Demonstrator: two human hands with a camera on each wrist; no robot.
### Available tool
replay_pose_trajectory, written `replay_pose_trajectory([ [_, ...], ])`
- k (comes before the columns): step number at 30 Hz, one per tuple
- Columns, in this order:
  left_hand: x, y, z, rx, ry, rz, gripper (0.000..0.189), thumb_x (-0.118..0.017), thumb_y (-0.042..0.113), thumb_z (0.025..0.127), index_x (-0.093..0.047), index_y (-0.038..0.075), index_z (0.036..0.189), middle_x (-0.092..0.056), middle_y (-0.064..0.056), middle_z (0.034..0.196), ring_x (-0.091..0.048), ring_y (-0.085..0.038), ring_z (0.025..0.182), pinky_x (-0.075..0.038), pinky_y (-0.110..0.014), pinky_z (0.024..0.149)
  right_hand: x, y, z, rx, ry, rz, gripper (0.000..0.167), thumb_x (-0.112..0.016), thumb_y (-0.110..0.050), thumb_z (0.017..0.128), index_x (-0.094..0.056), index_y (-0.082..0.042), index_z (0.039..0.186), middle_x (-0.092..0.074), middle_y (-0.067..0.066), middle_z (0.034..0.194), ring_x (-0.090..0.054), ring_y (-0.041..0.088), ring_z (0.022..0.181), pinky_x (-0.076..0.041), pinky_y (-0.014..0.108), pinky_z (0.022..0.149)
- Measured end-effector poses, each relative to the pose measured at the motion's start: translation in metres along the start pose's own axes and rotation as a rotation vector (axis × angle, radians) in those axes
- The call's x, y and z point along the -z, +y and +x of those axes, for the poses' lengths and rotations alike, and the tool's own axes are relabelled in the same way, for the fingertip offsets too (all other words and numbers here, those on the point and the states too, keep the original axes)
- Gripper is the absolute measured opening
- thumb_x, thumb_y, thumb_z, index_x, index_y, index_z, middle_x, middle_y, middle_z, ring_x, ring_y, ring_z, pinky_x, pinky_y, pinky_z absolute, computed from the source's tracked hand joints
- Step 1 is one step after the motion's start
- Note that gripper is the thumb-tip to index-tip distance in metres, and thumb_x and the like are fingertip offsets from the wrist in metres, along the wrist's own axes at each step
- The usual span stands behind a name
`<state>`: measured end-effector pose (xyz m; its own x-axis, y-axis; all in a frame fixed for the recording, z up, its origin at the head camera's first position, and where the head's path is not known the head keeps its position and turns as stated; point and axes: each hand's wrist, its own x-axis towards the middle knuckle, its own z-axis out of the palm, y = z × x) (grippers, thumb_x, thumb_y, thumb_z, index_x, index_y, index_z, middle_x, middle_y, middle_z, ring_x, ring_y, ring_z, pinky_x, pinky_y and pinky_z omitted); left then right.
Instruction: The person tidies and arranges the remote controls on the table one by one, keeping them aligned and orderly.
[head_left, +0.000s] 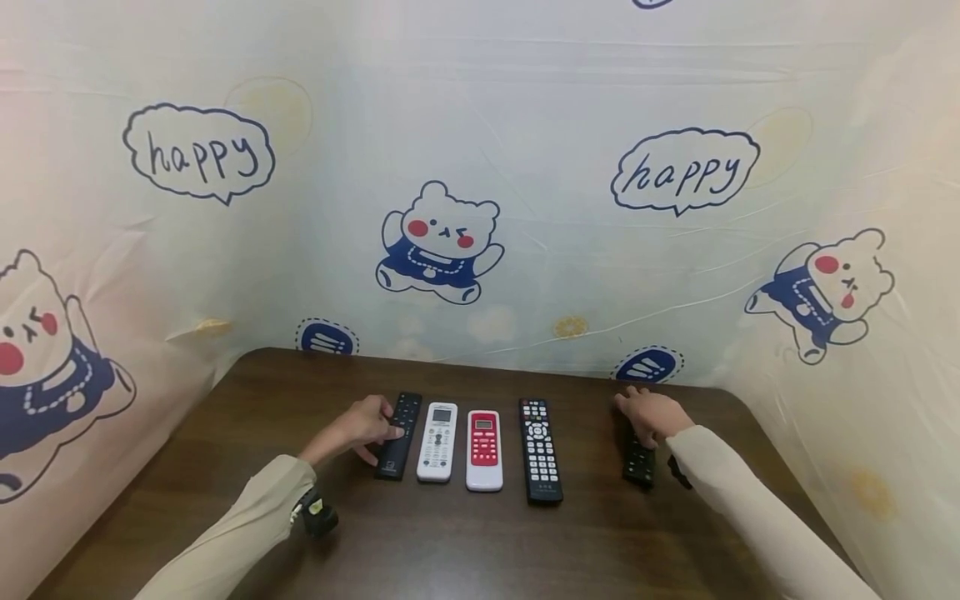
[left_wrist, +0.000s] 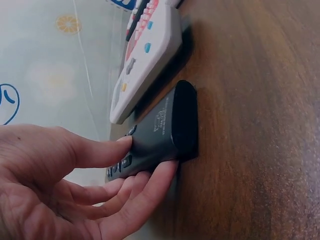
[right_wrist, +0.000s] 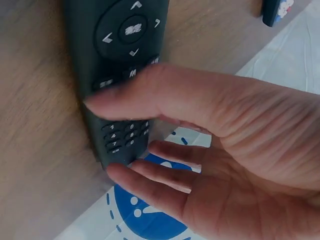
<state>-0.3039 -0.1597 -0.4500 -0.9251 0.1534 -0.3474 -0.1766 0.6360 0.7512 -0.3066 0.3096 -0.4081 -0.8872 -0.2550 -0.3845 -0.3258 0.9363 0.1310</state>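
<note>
My left hand (head_left: 363,423) is at the leftmost black remote control (head_left: 392,465), which lies flat on the table. In the left wrist view its thumb presses the button face of that remote (left_wrist: 159,131), and its curled fingers touch the long side, pinching it. Over on the right, my right hand (head_left: 656,415) is above another black remote control (head_left: 640,467). The right wrist view shows that remote (right_wrist: 131,55) with a round arrow pad and number keys. The thumb lies across its face, and the loosely extended fingers are near its far end and side.
Between the hands lie a white remote control (head_left: 438,458), a red and white remote control (head_left: 484,477) and a long black remote control (head_left: 542,467), side by side on the brown wooden table (head_left: 465,550). A printed curtain (head_left: 555,250) hangs behind the table and along both sides.
</note>
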Motion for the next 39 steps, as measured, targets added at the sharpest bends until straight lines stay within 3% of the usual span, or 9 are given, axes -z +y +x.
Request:
replay_pose_trajectory([
  [8, 0.002, 0.003, -0.001, 0.032, 0.003, -0.021, 0.048, -0.069, 0.005, 0.099, -0.045, -0.014, 0.135, -0.061, -0.033, 0.111, -0.068, -0.041, 0.102, -0.067, -0.040, 0.063, -0.001, -0.004, -0.008, 0.022, -0.034, -0.005, 0.068, -0.089, 0.016, 0.064, -0.061, -0.004, 0.122, -0.054, 0.018, 0.121, -0.055, 0.035, 0.107, -0.061, 0.042, 0.065],
  [13, -0.002, 0.001, 0.003, -0.033, 0.039, 0.007, 0.065, -0.077, 0.005, 0.093, -0.042, -0.010, 0.146, -0.058, -0.029, 0.116, -0.067, -0.037, 0.097, -0.066, -0.041, 0.061, -0.004, -0.004, -0.003, 0.042, -0.030, 0.029, 0.053, -0.093, 0.010, 0.065, -0.069, -0.007, 0.109, -0.058, 0.020, 0.132, -0.056, 0.039, 0.118, -0.062, 0.047, 0.078],
  [16, -0.004, -0.001, 0.004, -0.070, 0.069, 0.014, 0.069, -0.079, 0.002, 0.090, -0.042, -0.007, 0.148, -0.057, -0.027, 0.116, -0.066, -0.035, 0.093, -0.066, -0.041, 0.059, -0.004, -0.001, 0.006, 0.043, -0.054, 0.033, 0.058, -0.095, 0.005, 0.065, -0.071, -0.005, 0.116, -0.061, 0.023, 0.136, -0.057, 0.042, 0.125, -0.060, 0.053, 0.091],
  [19, -0.005, -0.003, 0.004, -0.070, 0.084, 0.012, 0.067, -0.079, 0.001, 0.090, -0.044, -0.008, 0.146, -0.057, -0.026, 0.116, -0.066, -0.035, 0.094, -0.066, -0.040, 0.059, -0.009, 0.007, 0.021, 0.032, -0.091, 0.077, 0.060, -0.097, 0.001, 0.065, -0.071, -0.005, 0.119, -0.068, 0.016, 0.122, -0.064, 0.033, 0.112, -0.060, 0.052, 0.093],
  [24, -0.006, -0.003, 0.004, -0.070, 0.096, 0.016, 0.066, -0.079, 0.001, 0.090, -0.045, -0.009, 0.146, -0.057, -0.026, 0.118, -0.067, -0.037, 0.097, -0.066, -0.039, 0.059, -0.031, 0.039, 0.048, 0.127, -0.059, 0.168, 0.057, -0.098, -0.014, 0.070, -0.071, -0.007, 0.119, -0.072, 0.007, 0.108, -0.065, 0.020, 0.093, -0.062, 0.046, 0.082],
  [27, -0.006, -0.004, 0.004, -0.071, 0.100, 0.027, 0.066, -0.078, 0.002, 0.091, -0.045, -0.009, 0.146, -0.058, -0.027, 0.120, -0.068, -0.038, 0.098, -0.066, -0.038, 0.059, -0.024, 0.034, 0.039, 0.153, -0.048, 0.240, 0.060, -0.096, -0.020, 0.074, -0.070, -0.005, 0.126, -0.072, 0.008, 0.116, -0.066, 0.023, 0.102, -0.061, 0.048, 0.089],
  [30, -0.007, -0.003, 0.004, -0.069, 0.103, 0.033, 0.066, -0.078, 0.002, 0.091, -0.045, -0.008, 0.147, -0.058, -0.028, 0.121, -0.068, -0.039, 0.099, -0.066, -0.037, 0.059, -0.012, 0.022, 0.025, 0.159, -0.044, 0.334, 0.048, -0.094, -0.021, 0.078, -0.072, -0.006, 0.118, -0.072, 0.007, 0.109, -0.065, 0.023, 0.099, -0.059, 0.046, 0.086],
  [34, -0.008, -0.004, 0.003, -0.060, 0.106, 0.027, 0.067, -0.078, 0.003, 0.091, -0.044, -0.008, 0.148, -0.057, -0.030, 0.123, -0.068, -0.040, 0.100, -0.066, -0.037, 0.060, -0.005, 0.014, 0.017, 0.219, 0.002, 0.404, 0.024, -0.087, -0.019, 0.085, -0.067, -0.009, 0.095, -0.057, -0.002, 0.081, -0.051, 0.014, 0.074, -0.045, 0.030, 0.066],
  [39, -0.009, -0.006, 0.001, -0.057, 0.115, 0.031, 0.068, -0.078, 0.003, 0.092, -0.043, -0.007, 0.149, -0.056, -0.030, 0.124, -0.068, -0.041, 0.100, -0.066, -0.037, 0.061, -0.004, 0.015, 0.018, 0.250, 0.047, 0.431, 0.021, -0.080, -0.015, 0.093, -0.062, -0.007, 0.089, -0.046, -0.006, 0.072, -0.044, 0.009, 0.065, -0.039, 0.023, 0.060],
])
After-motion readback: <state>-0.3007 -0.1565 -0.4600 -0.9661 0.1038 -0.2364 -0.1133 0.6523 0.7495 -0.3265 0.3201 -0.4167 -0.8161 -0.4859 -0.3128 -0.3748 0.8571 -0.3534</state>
